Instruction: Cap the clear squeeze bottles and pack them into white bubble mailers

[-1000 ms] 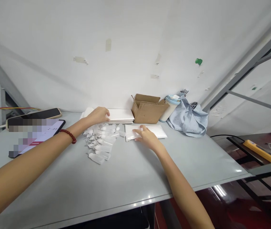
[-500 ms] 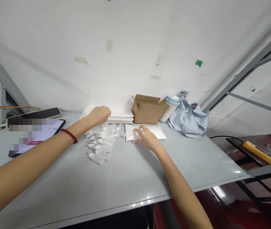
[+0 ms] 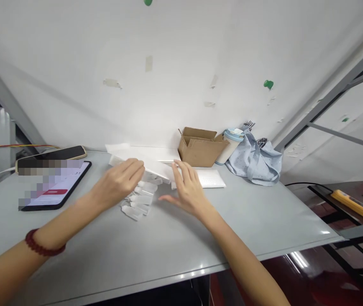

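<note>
My left hand [image 3: 119,180] is closed on a flat white packet [image 3: 155,167], tilted above the table, with a loose film-like flap at its far left end. At the packet's right end is my right hand [image 3: 187,187], fingers spread and thumb apart; whether its fingertips touch the packet I cannot tell. Below the packet lies a pile of small frosted plastic pieces [image 3: 141,199], partly hidden by my left hand. Another flat white packet [image 3: 213,178] rests on the table behind my right hand. A stack of flat white pieces [image 3: 165,153] lies against the wall.
Behind the hands stand an open cardboard box [image 3: 202,151], a cup with a blue lid [image 3: 230,144] and a light blue cloth bag [image 3: 254,159]. To the left lie a lit phone [image 3: 60,191] and a dark device with a cable [image 3: 53,156]. The grey table's [image 3: 168,259] front edge is near.
My left hand has come from the stack toward me, now holding a flat white packet. My right hand has lifted off the packet on the table and moved left toward the held one.
</note>
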### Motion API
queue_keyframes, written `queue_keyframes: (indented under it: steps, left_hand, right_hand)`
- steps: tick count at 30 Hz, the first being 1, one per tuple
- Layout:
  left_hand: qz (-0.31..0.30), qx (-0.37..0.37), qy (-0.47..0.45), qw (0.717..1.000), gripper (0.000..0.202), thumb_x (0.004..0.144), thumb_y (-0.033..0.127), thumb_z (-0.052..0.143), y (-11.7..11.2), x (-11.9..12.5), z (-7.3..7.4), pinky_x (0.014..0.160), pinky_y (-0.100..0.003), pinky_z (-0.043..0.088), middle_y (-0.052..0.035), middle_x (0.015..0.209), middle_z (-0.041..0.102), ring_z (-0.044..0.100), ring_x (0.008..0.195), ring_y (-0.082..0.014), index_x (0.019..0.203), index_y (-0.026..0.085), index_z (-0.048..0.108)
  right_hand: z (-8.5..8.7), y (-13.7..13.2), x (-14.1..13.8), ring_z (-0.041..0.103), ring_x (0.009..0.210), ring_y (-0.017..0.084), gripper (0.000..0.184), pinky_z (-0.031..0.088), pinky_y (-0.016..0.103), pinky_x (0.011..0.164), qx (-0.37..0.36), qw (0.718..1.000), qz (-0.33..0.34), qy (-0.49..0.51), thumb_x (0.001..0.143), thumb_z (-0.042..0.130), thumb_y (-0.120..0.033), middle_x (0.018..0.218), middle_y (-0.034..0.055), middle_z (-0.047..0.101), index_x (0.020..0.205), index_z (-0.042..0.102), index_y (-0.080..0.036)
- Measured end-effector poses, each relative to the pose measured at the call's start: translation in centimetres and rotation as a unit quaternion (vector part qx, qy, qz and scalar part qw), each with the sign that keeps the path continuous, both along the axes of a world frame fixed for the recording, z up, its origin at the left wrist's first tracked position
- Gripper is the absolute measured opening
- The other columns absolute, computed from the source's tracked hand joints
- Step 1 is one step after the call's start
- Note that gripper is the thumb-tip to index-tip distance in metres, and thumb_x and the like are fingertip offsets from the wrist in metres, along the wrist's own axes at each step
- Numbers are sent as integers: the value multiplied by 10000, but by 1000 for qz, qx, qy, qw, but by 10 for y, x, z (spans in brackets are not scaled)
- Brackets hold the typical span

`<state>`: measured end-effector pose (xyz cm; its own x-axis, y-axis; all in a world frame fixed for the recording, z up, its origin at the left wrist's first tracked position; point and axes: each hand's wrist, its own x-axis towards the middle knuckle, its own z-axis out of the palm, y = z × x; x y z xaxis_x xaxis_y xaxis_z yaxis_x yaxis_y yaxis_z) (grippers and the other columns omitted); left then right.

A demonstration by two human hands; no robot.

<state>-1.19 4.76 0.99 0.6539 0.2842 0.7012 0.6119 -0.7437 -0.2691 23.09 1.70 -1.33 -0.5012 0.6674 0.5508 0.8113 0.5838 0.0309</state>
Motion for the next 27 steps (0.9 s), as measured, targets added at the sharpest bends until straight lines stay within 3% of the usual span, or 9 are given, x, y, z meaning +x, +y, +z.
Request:
queue_keyframes:
  steps: [6,12,21,24,27]
  left_hand:
    - [-119,98,-30,988,205,911,37,521,-35,19,-22,841,-367,579,-96,935,722,680,955,-228,1049,136,636]
    - [-154,86,-12,984,150,905,9,512,-61,27,-29,854,-386,591,-125,896,741,696,910,-237,928,68,648]
    - [-146,69,-48,986,202,926,25,475,-61,21,-25,843,-363,596,-86,913,745,682,978,-217,1005,109,640]
    - [-135,70,-37,988,163,912,48,524,-58,21,-25,827,-362,572,-56,890,744,685,928,-200,946,148,648]
    - [-75,68,-48,994,60,873,115,621,-50,19,-26,811,-394,529,-46,867,738,678,892,-220,872,172,642]
  right_hand:
    - [11,-23,-13,293,1394,402,1013,287,625,1085,-173,985,14,-10,743,679,-544,1505,287,318,1500,212,-60]
    - [20,-24,-11,354,1371,357,964,220,630,1114,-306,950,22,52,709,682,-424,1502,211,357,1502,200,-165]
    - [22,-24,-10,357,1343,351,961,245,614,1106,-398,911,20,105,733,690,-424,1424,160,419,1512,166,-224]
    - [21,-21,-10,374,1302,340,945,251,596,1106,-392,914,12,102,709,709,-404,1348,147,441,1488,210,-215]
    - [17,-17,-8,378,1280,328,911,293,570,1088,-339,934,-1,111,699,694,-355,1325,153,416,1466,225,-205]
